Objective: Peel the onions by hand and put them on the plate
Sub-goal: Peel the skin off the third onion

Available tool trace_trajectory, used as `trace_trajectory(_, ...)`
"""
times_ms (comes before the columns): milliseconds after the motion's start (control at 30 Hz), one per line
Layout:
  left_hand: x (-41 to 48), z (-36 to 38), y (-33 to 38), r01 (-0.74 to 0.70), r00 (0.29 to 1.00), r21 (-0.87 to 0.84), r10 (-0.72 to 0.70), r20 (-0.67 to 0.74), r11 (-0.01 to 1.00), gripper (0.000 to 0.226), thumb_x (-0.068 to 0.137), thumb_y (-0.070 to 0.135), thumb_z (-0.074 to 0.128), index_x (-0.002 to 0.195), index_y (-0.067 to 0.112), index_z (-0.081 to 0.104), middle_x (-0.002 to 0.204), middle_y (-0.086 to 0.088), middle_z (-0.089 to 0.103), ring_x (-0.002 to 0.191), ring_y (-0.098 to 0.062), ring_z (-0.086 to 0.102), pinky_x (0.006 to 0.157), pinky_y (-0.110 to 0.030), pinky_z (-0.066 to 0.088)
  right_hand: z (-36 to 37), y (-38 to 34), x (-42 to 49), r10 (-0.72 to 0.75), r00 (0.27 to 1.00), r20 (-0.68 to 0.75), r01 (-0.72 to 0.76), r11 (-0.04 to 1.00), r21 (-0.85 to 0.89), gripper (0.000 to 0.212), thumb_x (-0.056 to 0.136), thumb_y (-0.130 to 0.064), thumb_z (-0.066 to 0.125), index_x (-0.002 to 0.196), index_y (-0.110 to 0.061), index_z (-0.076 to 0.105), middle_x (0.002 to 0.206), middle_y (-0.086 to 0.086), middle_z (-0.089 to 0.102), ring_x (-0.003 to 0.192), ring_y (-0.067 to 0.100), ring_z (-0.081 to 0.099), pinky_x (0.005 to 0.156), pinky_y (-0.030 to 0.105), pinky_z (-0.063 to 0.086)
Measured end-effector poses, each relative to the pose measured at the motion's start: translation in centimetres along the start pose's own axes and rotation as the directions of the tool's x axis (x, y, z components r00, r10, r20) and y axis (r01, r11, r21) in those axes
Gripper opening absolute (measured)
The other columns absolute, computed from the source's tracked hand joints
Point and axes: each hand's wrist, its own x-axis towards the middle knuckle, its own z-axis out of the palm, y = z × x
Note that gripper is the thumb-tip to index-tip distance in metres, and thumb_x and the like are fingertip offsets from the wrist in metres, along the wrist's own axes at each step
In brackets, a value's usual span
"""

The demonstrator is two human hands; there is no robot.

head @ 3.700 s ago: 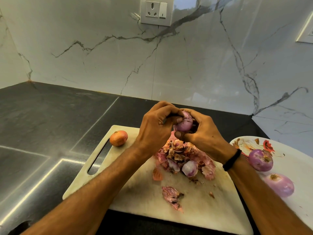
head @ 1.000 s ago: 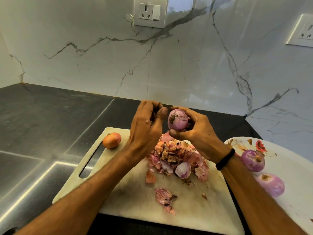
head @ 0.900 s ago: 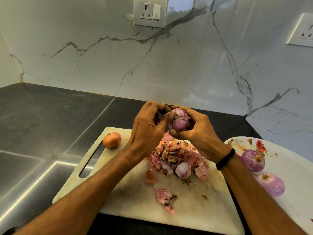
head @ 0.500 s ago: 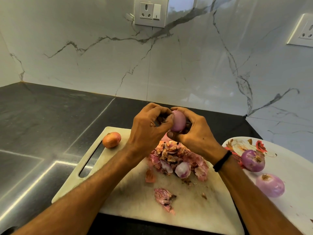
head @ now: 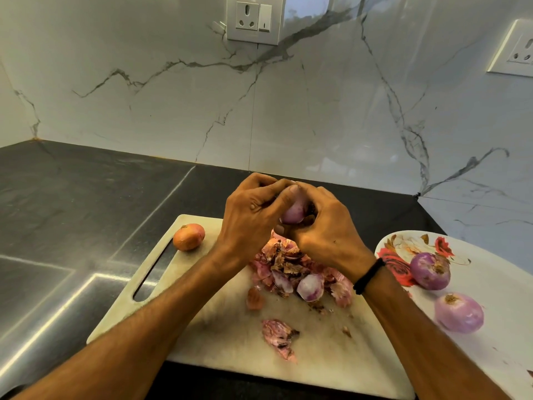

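Both hands, left and right, tight around one purple onion above a peel heap, brown onion nearby.

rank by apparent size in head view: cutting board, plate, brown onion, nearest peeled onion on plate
1. cutting board
2. plate, partly cut off by the frame
3. nearest peeled onion, though closer to camera
4. brown onion

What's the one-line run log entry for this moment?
step: peeling held onion | left hand: pinches it | right hand: grips it | plate: two peeled onions | cutting board: peel pile, unpeeled onion
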Motion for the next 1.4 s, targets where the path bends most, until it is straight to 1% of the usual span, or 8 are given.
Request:
trace_trajectory(200, 0.1, -0.6, -0.9, -0.016, 0.989, 0.153, 0.038, -0.141, 0.988, 0.019, 0.097, 0.020, 0.064, 0.109, 0.009, 0.075, 0.094, -0.005, 0.070, 0.085, -0.012, 0.067, 0.072, -0.022, 0.058, 0.2, -0.4, -0.1, -0.017, 1.000, 0.008, 0.018, 1.000, -0.024, 0.080, 0.066, -0.028, 0.091, 0.136, -0.017, 0.052, 0.116, 0.000, 0.057, 0.103, 0.013, 0.058, 0.094, 0.021, 0.052)
trace_trajectory(433, 0.0, -0.4, -0.5, 0.097, 0.978, 0.071, -0.082, -0.191, 0.993, 0.018, 0.099, 0.020, 0.061, 0.114, 0.014, 0.069, 0.097, 0.003, 0.071, 0.086, -0.008, 0.070, 0.076, -0.024, 0.060, -0.8, -0.5, 0.2, 0.020, 0.999, -0.038, -0.020, 1.000, -0.021, 0.077, 0.067, -0.025, 0.091, 0.134, -0.016, 0.053, 0.117, 0.001, 0.054, 0.105, 0.012, 0.055, 0.087, 0.003, 0.045)
trace_trajectory(667, 0.0, -0.4, 0.2, 0.066, 0.997, 0.033, -0.064, -0.033, 0.997, 0.051, 0.084, 0.052, 0.065, 0.118, 0.015, 0.072, 0.108, 0.001, 0.073, 0.098, -0.008, 0.070, 0.079, -0.019, 0.058, -0.8, -0.3, 0.2, 0.028, 0.999, -0.018, -0.030, 0.994, -0.102, 0.076, 0.066, -0.035, 0.090, 0.132, -0.019, 0.055, 0.114, -0.002, 0.050, 0.101, 0.009, 0.051, 0.079, -0.003, 0.041)
trace_trajectory(933, 0.1, -0.3, -0.4, 0.147, 0.983, 0.010, -0.145, -0.111, 0.989, 0.021, 0.101, 0.024, 0.056, 0.113, 0.017, 0.071, 0.094, 0.007, 0.070, 0.091, -0.008, 0.069, 0.079, -0.028, 0.061, -0.7, -0.5, 0.2, 0.025, 0.999, -0.039, -0.030, 0.993, -0.114, 0.077, 0.064, -0.038, 0.090, 0.131, -0.018, 0.057, 0.113, -0.002, 0.051, 0.100, 0.010, 0.053, 0.078, -0.002, 0.042)
trace_trajectory(1067, 0.2, -0.3, -0.6, 0.169, 0.981, -0.023, -0.171, -0.092, 0.985, 0.026, 0.104, 0.012, 0.048, 0.124, 0.019, 0.063, 0.110, 0.001, 0.069, 0.104, -0.013, 0.067, 0.086, -0.028, 0.059, -0.9, -0.6, 0.3, 0.050, 0.997, -0.055, -0.055, 0.994, -0.090, 0.073, 0.066, -0.036, 0.090, 0.130, -0.021, 0.058, 0.112, -0.003, 0.052, 0.097, 0.008, 0.054, 0.077, -0.002, 0.042)
trace_trajectory(1233, 0.1, -0.5, 0.0, 0.185, 0.980, -0.130, -0.192, -0.044, 0.974, 0.035, 0.101, -0.001, 0.043, 0.110, 0.024, 0.065, 0.104, 0.004, 0.071, 0.099, -0.012, 0.070, 0.082, -0.027, 0.060, -0.9, -0.7, 0.4, 0.081, 0.995, -0.066, -0.085, 0.995, -0.061, 0.074, 0.067, -0.034, 0.089, 0.131, -0.020, 0.057, 0.114, -0.003, 0.052, 0.098, 0.009, 0.054, 0.077, -0.003, 0.041)
trace_trajectory(1333, 0.3, -0.6, -0.1, 0.191, 0.980, -0.163, -0.197, -0.023, 0.968, 0.020, 0.104, 0.017, 0.050, 0.112, 0.020, 0.068, 0.105, 0.001, 0.071, 0.098, -0.012, 0.070, 0.083, -0.031, 0.061, -0.8, -0.7, 0.3, 0.103, 0.992, -0.070, -0.105, 0.994, -0.023, 0.074, 0.067, -0.035, 0.089, 0.132, -0.020, 0.057, 0.115, -0.002, 0.053, 0.099, 0.011, 0.057, 0.079, 0.000, 0.045)
trace_trajectory(1400, 0.2, -0.4, -0.1, 0.211, 0.977, -0.191, -0.207, 0.041, 0.959, 0.031, 0.100, 0.035, 0.053, 0.121, 0.016, 0.067, 0.110, 0.000, 0.071, 0.102, -0.013, 0.069, 0.084, -0.032, 0.061, -0.7, -0.7, 0.3, 0.111, 0.991, -0.072, -0.110, 0.994, 0.013, 0.075, 0.067, -0.039, 0.088, 0.132, -0.020, 0.057, 0.116, -0.002, 0.055, 0.100, 0.012, 0.060, 0.082, 0.008, 0.051)
